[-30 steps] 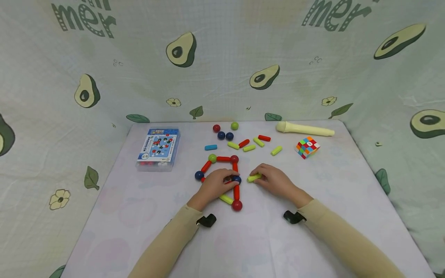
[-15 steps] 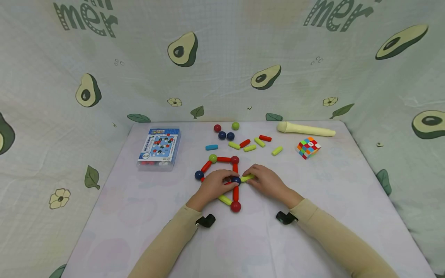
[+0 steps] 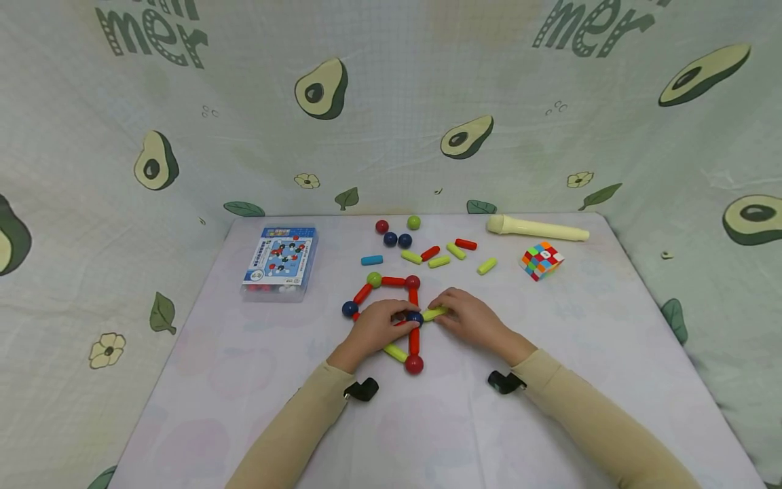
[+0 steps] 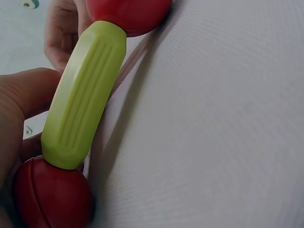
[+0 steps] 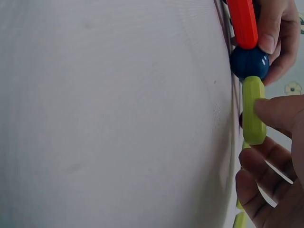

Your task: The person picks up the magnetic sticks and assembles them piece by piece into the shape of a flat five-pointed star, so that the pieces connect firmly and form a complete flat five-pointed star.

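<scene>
A flat figure of magnetic rods and balls [image 3: 391,280] lies mid-table in the head view. My left hand [image 3: 397,318] grips it at a dark blue ball [image 3: 416,316], fingers curled round the ball and a red rod [image 5: 242,21]. My right hand [image 3: 442,311] pinches a lime green rod [image 3: 435,314] whose end touches that blue ball [image 5: 249,62]. In the right wrist view the green rod [image 5: 253,110] lies in line with the ball and the red rod. The left wrist view shows another green rod [image 4: 85,95] joining two red balls [image 4: 52,197] beside my thumb.
Loose balls [image 3: 397,236] and several loose rods [image 3: 440,255] lie behind the figure. A blue toy box [image 3: 279,261] sits at the back left. A colour cube [image 3: 540,260] and a cream tube [image 3: 537,227] are at the back right. Avocado-print cloth walls the table.
My right hand has moved left with the green rod, from a gap beside the figure to touching the blue ball. The left hand has stayed on the figure.
</scene>
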{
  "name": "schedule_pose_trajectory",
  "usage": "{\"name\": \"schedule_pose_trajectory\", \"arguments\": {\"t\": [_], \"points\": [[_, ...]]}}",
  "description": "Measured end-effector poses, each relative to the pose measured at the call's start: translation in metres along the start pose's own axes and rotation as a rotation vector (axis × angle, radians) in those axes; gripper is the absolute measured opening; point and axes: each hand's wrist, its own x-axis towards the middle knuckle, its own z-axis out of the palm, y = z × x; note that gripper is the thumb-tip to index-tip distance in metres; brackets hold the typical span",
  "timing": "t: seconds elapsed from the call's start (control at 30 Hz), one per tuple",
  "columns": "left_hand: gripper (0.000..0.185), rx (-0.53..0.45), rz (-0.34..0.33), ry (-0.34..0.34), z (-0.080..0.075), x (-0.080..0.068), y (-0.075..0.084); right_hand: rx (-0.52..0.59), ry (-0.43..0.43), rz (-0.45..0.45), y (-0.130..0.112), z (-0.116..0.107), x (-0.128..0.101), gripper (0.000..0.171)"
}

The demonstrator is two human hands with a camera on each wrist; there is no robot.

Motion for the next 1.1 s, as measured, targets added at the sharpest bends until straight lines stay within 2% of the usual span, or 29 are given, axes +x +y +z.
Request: {"name": "schedule_pose_trajectory", "arguments": {"t": [0.17, 0.37, 0.63, 0.77, 0.9, 1.1], "points": [[0.034, -0.020, -0.009, -0.005, -0.001, -0.001, 0.001, 0.035, 0.035, 0.077, 0.009, -0.008, -0.005, 0.022], [0.033, -0.056, -0.017, -0.014, -0.003, -0.002, 0.001, 0.041, 0.117, 0.165, 0.032, -0.020, -0.003, 0.024], [0.033, -0.053, -0.011, -0.006, -0.004, -0.004, 0.002, 0.001, 0.234, 0.349, 0.062, -0.038, 0.006, 0.036], [0.033, -0.054, -0.016, -0.014, -0.004, -0.005, 0.002, -0.040, 0.187, 0.395, 0.072, -0.046, 0.010, 0.042], [0.034, -0.056, -0.018, -0.024, -0.005, -0.005, 0.004, -0.059, 0.138, 0.402, 0.076, -0.049, 0.009, 0.034], [0.034, -0.043, -0.017, -0.012, -0.005, -0.005, 0.004, -0.073, 0.137, 0.390, 0.070, -0.047, 0.006, 0.028]]}}
